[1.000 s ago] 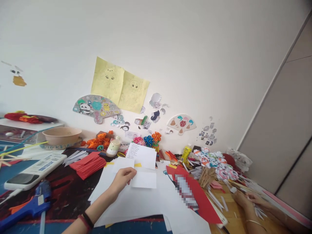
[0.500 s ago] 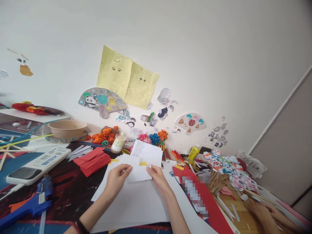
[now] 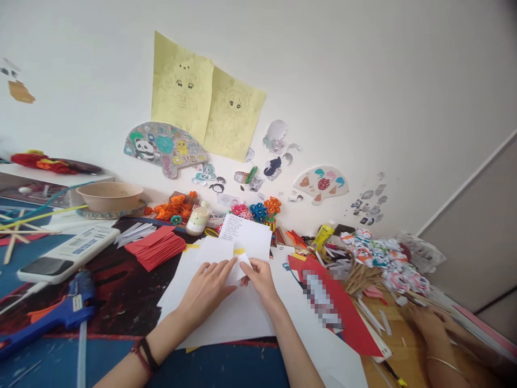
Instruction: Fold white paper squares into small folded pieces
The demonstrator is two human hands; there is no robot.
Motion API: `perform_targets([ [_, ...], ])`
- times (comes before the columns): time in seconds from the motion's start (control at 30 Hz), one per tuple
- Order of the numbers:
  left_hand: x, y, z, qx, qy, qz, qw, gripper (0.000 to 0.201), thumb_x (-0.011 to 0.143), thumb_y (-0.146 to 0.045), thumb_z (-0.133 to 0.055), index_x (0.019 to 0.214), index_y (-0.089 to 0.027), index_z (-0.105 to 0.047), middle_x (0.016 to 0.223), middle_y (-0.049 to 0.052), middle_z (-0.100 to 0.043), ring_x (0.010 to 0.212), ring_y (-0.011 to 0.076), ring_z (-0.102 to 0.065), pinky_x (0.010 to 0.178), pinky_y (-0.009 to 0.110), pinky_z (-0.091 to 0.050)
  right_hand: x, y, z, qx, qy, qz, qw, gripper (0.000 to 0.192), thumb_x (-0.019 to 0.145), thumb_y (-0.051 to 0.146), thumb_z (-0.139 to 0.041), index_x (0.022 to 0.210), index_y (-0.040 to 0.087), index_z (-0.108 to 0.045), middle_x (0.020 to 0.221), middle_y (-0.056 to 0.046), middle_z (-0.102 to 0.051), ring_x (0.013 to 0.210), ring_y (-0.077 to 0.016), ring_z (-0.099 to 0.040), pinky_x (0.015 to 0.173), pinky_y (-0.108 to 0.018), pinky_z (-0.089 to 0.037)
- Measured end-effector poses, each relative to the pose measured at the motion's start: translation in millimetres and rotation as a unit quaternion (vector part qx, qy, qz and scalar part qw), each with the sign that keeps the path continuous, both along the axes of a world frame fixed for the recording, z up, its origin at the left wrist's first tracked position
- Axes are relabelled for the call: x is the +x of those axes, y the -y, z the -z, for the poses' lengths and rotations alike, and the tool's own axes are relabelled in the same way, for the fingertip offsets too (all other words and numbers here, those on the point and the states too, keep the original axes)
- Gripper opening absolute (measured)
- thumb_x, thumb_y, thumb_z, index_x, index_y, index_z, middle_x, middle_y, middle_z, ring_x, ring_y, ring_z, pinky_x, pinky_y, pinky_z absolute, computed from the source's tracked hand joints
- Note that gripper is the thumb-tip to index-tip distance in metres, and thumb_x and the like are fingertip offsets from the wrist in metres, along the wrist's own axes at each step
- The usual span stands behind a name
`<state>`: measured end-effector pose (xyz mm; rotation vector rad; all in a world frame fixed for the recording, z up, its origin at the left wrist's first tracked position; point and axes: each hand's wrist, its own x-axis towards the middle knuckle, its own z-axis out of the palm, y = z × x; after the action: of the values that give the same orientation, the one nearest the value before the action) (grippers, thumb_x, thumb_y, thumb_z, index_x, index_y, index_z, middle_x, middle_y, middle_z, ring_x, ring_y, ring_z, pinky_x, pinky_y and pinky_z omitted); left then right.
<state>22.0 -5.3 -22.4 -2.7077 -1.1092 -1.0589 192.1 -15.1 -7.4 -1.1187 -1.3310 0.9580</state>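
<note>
Far L of the L hand (image 3: 210,283), a blue glue gun (image 3: 76,307) lies on its side, prob. parked there to stay clear of the paper; its handle end is cut off. Just beyond it is a long white gadget (image 3: 67,256) w/ a cable; can't ID it. Nearer the L hand, a red paper pile (image 3: 155,249) sits fanned out, maybe so single pieces lift easily.

The L hand is palm down, fingers stretched out & tips touching a small white paper (image 3: 233,276), prob. to steady it. That piece is btwn the two hands, above big white sheets (image 3: 230,320) that seem to serve as a work surface. Fingers cover much of it, so its full outline's hard to make out. Just beyond the fingertips is a handwritten note (image 3: 252,234), turned as if for reading; words too tiny from here, lower part overlapped by paper.

The R hand (image 3: 258,275) has thumb & fingers pinched on the small paper's R side, prob. b/c something so thin needs a pinch; the fingertips underneath are partly hidden. R of that hand is a red sheet (image 3: 359,323) w/ a blocked-out item on top, no idea what. Farthest R, a co-worker's hands (image 3: 428,326) are blurry; can't tell what they've got.
</note>
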Motion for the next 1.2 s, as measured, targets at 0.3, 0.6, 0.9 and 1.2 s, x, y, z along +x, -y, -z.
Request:
perform_targets([
  [0.3,2.2,1.6,-2.0,-0.241,0.185,0.081,0.949,0.058,0.08,-0.045,-0.053,0.133,-0.026,-0.038,0.122,0.006,-0.057,0.092,0.0201,-0.057,0.079,0.032,-0.044,-5.7,12.7,-14.6,0.014,-0.01,-0.077,0.997,0.05,0.075,0.04,-0.065,0.12,0.023,-0.055,0.111,-0.007,-0.061,0.085,-0.0198,-0.059,0.069,-0.029,-0.048],
  [0.6,3.4,3.7,-8.9,-0.342,0.247,0.158,0.893,0.058,0.082,-0.041,-0.053,0.135,-0.029,-0.034,0.123,0.005,-0.058,0.097,0.0199,-0.056,0.078,0.029,-0.042,1.2,12.3,-15.3,0.008,-0.027,-0.099,0.995,0.054,0.073,0.042,-0.067,0.122,0.022,-0.054,0.103,-0.007,-0.063,0.08,-0.0198,-0.059,0.071,-0.032,-0.048],
  [0.9,3.2,0.8,-4.9,-0.362,0.25,0.138,0.887,0.056,0.082,-0.044,-0.051,0.133,-0.024,-0.038,0.117,0.007,-0.061,0.094,0.0207,-0.057,0.077,0.03,-0.043,-0.9,13.0,-16.5,0.0,-0.031,-0.107,0.994,0.049,0.075,0.033,-0.065,0.121,0.022,-0.055,0.105,-0.007,-0.063,0.078,-0.0189,-0.06,0.068,-0.032,-0.048],
  [1.2,2.4,4.2,-10.6,-0.354,0.303,0.112,0.878,0.038,0.087,-0.045,-0.04,0.109,-0.022,-0.061,0.108,0.003,-0.065,0.097,0.0226,-0.057,0.082,0.029,-0.043,-1.0,11.3,-10.9,-0.01,-0.055,-0.06,0.997,0.037,0.077,0.035,-0.063,0.11,0.018,-0.064,0.095,-0.007,-0.068,0.087,-0.0241,-0.061,0.08,-0.037,-0.046],
])
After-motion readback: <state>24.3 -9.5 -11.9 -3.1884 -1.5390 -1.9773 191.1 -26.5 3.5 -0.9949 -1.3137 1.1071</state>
